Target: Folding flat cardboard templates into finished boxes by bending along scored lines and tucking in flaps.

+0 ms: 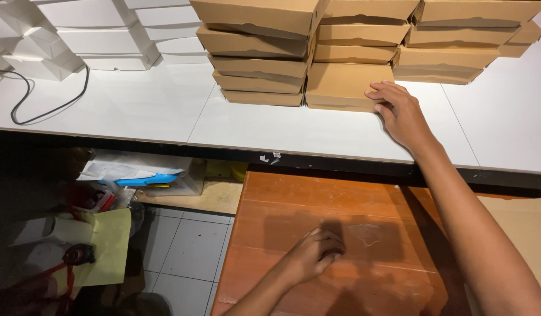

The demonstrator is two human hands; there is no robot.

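Boxes [341, 82], stacked, closed: plain tan-brown card, no print.
Boxes [100, 29], stacked at the far left: plain white.
Table [282, 126]: white top with thin grey seams, black front edge.
Cable [48, 105]: black.
Board [341, 234]: orange-brown wood, streaked grain, one pale whitish smear.
Floor tiles [188, 251]: pale grey-white squares with dark grout lines.
Sheet [109, 246]: pale yellow, plain.
Tool [144, 179] in the clear tray: bright blue with a yellow tip.
Strap [54, 281]: red, beside a black round fitting.
Card [528, 228] at the right edge: plain tan.
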